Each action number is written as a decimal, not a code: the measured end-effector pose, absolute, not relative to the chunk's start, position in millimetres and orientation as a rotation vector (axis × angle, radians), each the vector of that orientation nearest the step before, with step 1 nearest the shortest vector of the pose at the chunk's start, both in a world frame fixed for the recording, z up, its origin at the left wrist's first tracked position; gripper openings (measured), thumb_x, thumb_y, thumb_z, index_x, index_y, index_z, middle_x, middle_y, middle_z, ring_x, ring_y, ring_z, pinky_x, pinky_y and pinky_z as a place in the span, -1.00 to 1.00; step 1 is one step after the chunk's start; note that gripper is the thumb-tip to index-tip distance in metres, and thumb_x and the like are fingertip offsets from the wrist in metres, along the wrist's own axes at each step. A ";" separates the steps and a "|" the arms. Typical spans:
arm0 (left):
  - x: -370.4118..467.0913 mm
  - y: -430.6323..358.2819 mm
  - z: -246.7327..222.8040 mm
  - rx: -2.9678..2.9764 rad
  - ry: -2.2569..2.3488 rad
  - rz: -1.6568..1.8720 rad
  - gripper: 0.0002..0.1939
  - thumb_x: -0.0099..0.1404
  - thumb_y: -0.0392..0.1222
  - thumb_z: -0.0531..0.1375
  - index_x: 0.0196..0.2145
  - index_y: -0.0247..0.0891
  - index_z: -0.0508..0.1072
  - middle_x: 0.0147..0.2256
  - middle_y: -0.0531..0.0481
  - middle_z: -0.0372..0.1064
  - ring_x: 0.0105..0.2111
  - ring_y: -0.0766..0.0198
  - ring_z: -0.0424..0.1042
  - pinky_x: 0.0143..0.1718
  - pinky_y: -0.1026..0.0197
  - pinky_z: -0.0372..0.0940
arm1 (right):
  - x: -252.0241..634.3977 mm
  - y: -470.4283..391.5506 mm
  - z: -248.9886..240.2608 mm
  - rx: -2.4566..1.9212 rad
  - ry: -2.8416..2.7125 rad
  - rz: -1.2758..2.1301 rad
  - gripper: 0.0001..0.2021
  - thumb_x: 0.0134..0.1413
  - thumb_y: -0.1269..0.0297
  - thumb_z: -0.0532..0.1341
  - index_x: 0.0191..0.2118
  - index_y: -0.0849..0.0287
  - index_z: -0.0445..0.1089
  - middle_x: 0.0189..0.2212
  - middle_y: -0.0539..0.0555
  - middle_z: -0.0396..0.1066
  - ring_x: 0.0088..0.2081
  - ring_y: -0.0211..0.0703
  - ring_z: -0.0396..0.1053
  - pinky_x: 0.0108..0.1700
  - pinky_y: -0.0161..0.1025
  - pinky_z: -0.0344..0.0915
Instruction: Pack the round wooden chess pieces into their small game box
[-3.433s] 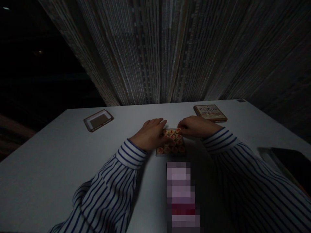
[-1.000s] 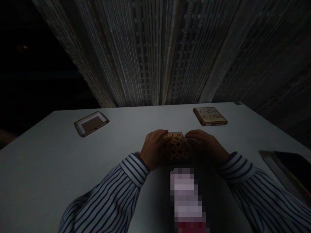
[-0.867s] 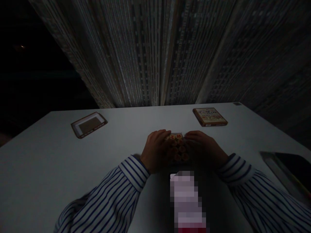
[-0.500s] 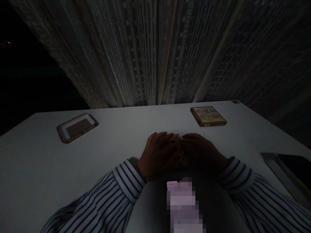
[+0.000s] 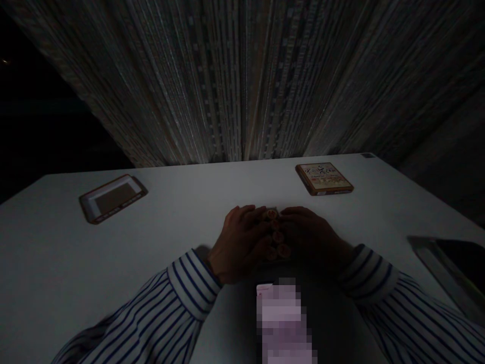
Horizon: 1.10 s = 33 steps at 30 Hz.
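Observation:
A small group of round Chinese chess pieces point(image 5: 278, 236) with reddish markings lies low on the white table, between my two hands. Curled along its left side, my left hand point(image 5: 242, 242) has its fingers over several pieces. My right hand point(image 5: 312, 235) closes in from the right, its fingers bent against the same group. Both hands cover part of the pieces, and deep shadow hides the right fingers' lower edge. How many pieces are under the palms cannot be seen.
A shallow open box point(image 5: 113, 198) stands at the left on the white table point(image 5: 182, 202). Its printed counterpart, a box with large characters point(image 5: 324, 178), lies back right. A lit phone point(image 5: 284, 323), blurred out, is nearest me. A dark flat object point(image 5: 460, 263) rests at the right edge. Behind hangs a string curtain point(image 5: 242, 81).
My left hand has shifted slightly left, and more of the pieces shows between the hands. The view has also moved a little.

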<state>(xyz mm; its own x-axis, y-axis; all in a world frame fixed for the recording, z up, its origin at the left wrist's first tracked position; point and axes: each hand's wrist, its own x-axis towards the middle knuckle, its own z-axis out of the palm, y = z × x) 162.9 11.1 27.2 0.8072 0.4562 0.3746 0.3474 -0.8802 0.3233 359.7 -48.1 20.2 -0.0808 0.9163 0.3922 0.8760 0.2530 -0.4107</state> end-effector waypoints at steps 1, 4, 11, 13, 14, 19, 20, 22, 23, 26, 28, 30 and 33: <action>163.2 11.1 27.2 2.759 0.620 0.650 -0.64 0.28 -0.16 -0.05 0.01 -0.18 0.29 0.11 -0.08 0.10 0.09 0.03 -0.01 0.08 -0.19 -0.08 | 359.7 -48.1 20.3 -1.620 -1.954 0.096 -0.78 0.06 0.33 0.08 -0.23 0.22 0.42 -0.21 0.17 0.40 -0.17 -0.12 0.35 -0.10 -0.11 0.36; 163.6 10.8 27.1 2.766 0.626 0.633 -0.63 0.29 -0.16 -0.06 0.02 -0.15 0.28 0.12 -0.07 0.10 0.09 0.03 -0.02 0.08 -0.20 -0.10 | 359.7 -48.4 21.2 -1.619 -1.952 0.106 -0.79 0.05 0.32 0.08 -0.25 0.19 0.42 -0.22 0.15 0.40 -0.16 -0.13 0.35 -0.09 -0.10 0.35; 163.8 10.9 27.0 2.784 0.620 0.593 -0.61 0.28 -0.16 -0.05 0.06 -0.13 0.24 0.13 -0.05 0.07 0.10 0.04 -0.04 0.09 -0.19 -0.13 | 360.2 -47.2 22.3 -1.590 -1.996 0.106 -0.80 0.06 0.34 0.07 -0.27 0.17 0.43 -0.26 0.14 0.42 -0.16 -0.12 0.35 -0.11 -0.11 0.35; 164.2 11.2 26.7 2.790 0.617 0.584 -0.61 0.28 -0.16 -0.05 0.05 -0.13 0.24 0.13 -0.05 0.07 0.10 0.03 -0.04 0.09 -0.19 -0.13 | 359.9 -46.5 21.9 -1.597 -2.003 0.093 -0.80 0.05 0.34 0.08 -0.27 0.18 0.43 -0.26 0.14 0.42 -0.16 -0.11 0.35 -0.11 -0.10 0.35; 164.3 11.3 26.5 2.790 0.617 0.585 -0.61 0.28 -0.16 -0.05 0.05 -0.14 0.24 0.13 -0.06 0.07 0.10 0.03 -0.04 0.09 -0.19 -0.13 | 359.6 -46.3 21.7 -1.605 -1.996 0.086 -0.80 0.05 0.33 0.08 -0.26 0.20 0.43 -0.25 0.15 0.42 -0.17 -0.11 0.35 -0.11 -0.10 0.35; 161.5 10.8 26.2 2.764 0.594 0.671 -0.60 0.26 -0.17 -0.05 0.05 -0.15 0.25 0.12 -0.07 0.10 0.09 0.03 -0.02 0.07 -0.19 -0.10 | 359.7 -49.3 23.4 -1.598 -1.978 0.087 -0.80 0.06 0.31 0.07 -0.28 0.19 0.43 -0.24 0.16 0.42 -0.16 -0.11 0.34 -0.10 -0.08 0.34; 160.3 10.3 26.7 2.755 0.575 0.700 -0.61 0.26 -0.17 -0.05 0.04 -0.14 0.26 0.11 -0.07 0.11 0.08 0.02 0.00 0.07 -0.20 -0.09 | 360.6 -50.7 24.6 -1.596 -1.984 0.087 -0.81 0.06 0.30 0.07 -0.30 0.17 0.43 -0.24 0.15 0.42 -0.16 -0.11 0.35 -0.11 -0.08 0.35; 158.1 8.9 28.0 2.739 0.530 0.751 -0.62 0.25 -0.17 -0.05 0.01 -0.15 0.30 0.10 -0.08 0.13 0.06 0.02 0.03 0.05 -0.19 -0.05 | 363.1 -53.7 27.3 -1.590 -2.008 0.087 -0.83 0.04 0.29 0.10 -0.31 0.14 0.43 -0.24 0.14 0.41 -0.17 -0.11 0.36 -0.14 -0.09 0.36; 157.3 8.1 28.7 2.734 0.508 0.772 -0.63 0.24 -0.17 -0.04 -0.01 -0.16 0.32 0.09 -0.09 0.13 0.06 0.03 0.04 0.04 -0.18 -0.03 | 364.6 -55.2 28.4 -1.586 -2.023 0.090 -0.83 0.03 0.29 0.11 -0.31 0.14 0.43 -0.24 0.15 0.41 -0.18 -0.11 0.36 -0.16 -0.10 0.37; 156.6 6.1 29.7 2.730 0.468 0.816 -0.65 0.23 -0.17 -0.02 -0.07 -0.21 0.38 0.07 -0.11 0.16 0.05 0.03 0.06 0.04 -0.15 -0.01 | 367.7 -58.3 29.6 -1.556 -2.073 0.113 -0.83 0.00 0.28 0.13 -0.29 0.15 0.42 -0.22 0.16 0.40 -0.19 -0.11 0.37 -0.20 -0.12 0.40; 157.4 5.3 29.3 2.730 0.475 0.818 -0.67 0.22 -0.18 -0.01 -0.09 -0.20 0.40 0.06 -0.10 0.19 0.05 0.03 0.06 0.05 -0.15 -0.01 | 367.9 -59.0 28.4 -1.542 -2.098 0.127 -0.84 -0.01 0.29 0.14 -0.30 0.13 0.43 -0.22 0.15 0.40 -0.17 -0.11 0.36 -0.18 -0.11 0.39; 158.4 5.0 28.5 2.728 0.487 0.819 -0.67 0.22 -0.17 -0.01 -0.10 -0.18 0.40 0.05 -0.09 0.20 0.05 0.02 0.06 0.05 -0.16 -0.01 | 366.8 -58.9 26.8 -1.527 -2.113 0.140 -0.85 -0.02 0.31 0.14 -0.31 0.10 0.43 -0.24 0.12 0.41 -0.14 -0.10 0.35 -0.15 -0.10 0.38; 159.9 5.0 27.5 2.731 0.482 0.813 -0.65 0.21 -0.17 0.00 -0.08 -0.17 0.39 0.03 -0.08 0.22 0.06 0.01 0.06 0.05 -0.15 -0.01 | 364.5 -58.7 25.5 -1.517 -2.108 0.157 -0.84 -0.01 0.32 0.13 -0.29 0.10 0.42 -0.24 0.13 0.41 -0.15 -0.11 0.35 -0.16 -0.12 0.39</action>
